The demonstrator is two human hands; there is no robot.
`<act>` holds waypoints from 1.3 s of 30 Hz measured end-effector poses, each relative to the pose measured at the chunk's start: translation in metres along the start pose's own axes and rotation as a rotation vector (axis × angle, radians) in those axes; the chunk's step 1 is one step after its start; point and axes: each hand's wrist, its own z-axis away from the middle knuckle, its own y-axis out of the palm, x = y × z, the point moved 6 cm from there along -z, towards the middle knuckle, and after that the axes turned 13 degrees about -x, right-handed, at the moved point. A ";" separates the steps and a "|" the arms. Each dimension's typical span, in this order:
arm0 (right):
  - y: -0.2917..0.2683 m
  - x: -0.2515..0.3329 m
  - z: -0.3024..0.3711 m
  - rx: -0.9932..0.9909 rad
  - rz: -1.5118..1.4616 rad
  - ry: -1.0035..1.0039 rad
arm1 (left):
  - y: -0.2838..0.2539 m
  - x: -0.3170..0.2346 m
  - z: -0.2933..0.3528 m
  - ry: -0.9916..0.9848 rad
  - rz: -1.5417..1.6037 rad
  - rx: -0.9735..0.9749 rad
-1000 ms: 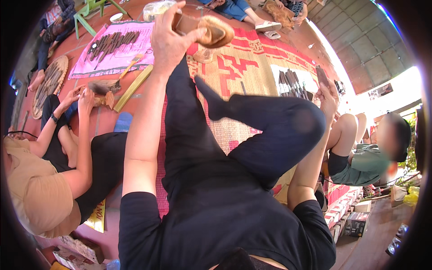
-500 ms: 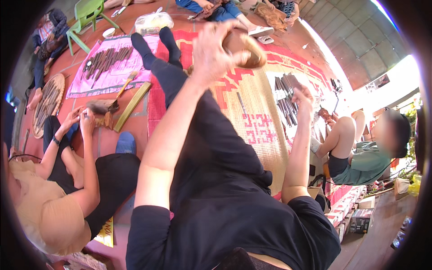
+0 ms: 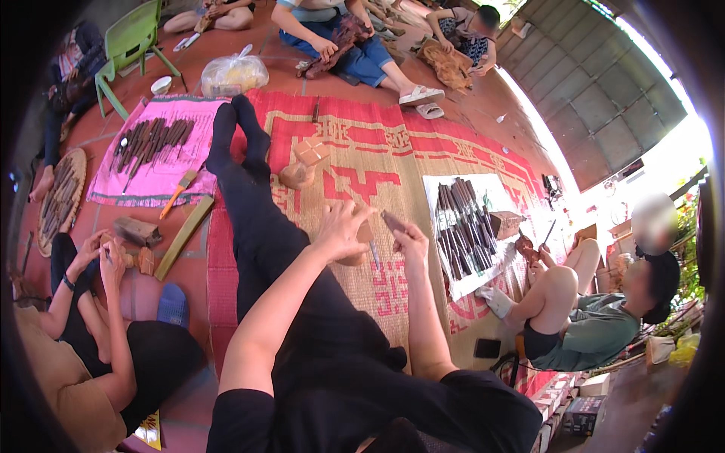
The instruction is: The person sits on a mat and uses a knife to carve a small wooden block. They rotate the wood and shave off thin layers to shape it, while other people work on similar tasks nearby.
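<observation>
My left hand (image 3: 343, 232) is raised over the straw mat, its fingers closed round a rounded, light-brown wooden piece (image 3: 353, 259), mostly hidden behind the palm. Just to its right, my right hand (image 3: 412, 243) pinches a small, flat, dark grey-brown piece (image 3: 393, 221) whose kind I cannot make out. The two hands are a short way apart. Between them a slim grey tool (image 3: 375, 257) lies on the mat. Beyond my left hand, a square-cut wooden block (image 3: 310, 151) and a rounded wooden piece (image 3: 297, 175) sit near my feet.
Dark-handled tools (image 3: 462, 226) lie in rows on a white sheet at right; more lie on a pink cloth (image 3: 106, 181) at left. A brush (image 3: 180, 194) and a yellowish wooden strip (image 3: 183, 238) rest on the tiles. Other people sit working on both sides and at the back.
Both hands have come down and closer together, still holding their pieces. My view has shifted, so the mat's far part and the wooden pieces by my feet now show.
</observation>
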 end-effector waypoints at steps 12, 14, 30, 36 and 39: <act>0.008 -0.062 -0.003 -0.054 -0.013 0.143 | 0.023 0.045 -0.010 -0.233 -0.046 0.160; 0.014 -0.070 0.001 -0.047 -0.005 0.157 | 0.014 0.056 -0.008 -0.344 -0.020 0.166; 0.062 -0.062 0.002 0.051 0.450 -0.270 | 0.012 0.087 -0.031 -0.478 0.040 0.230; 0.068 -0.085 0.018 0.058 0.522 -0.302 | 0.015 0.076 -0.026 -0.441 0.018 0.215; 0.071 -0.099 0.012 0.029 0.495 -0.241 | 0.027 0.058 -0.031 -0.416 -0.103 0.235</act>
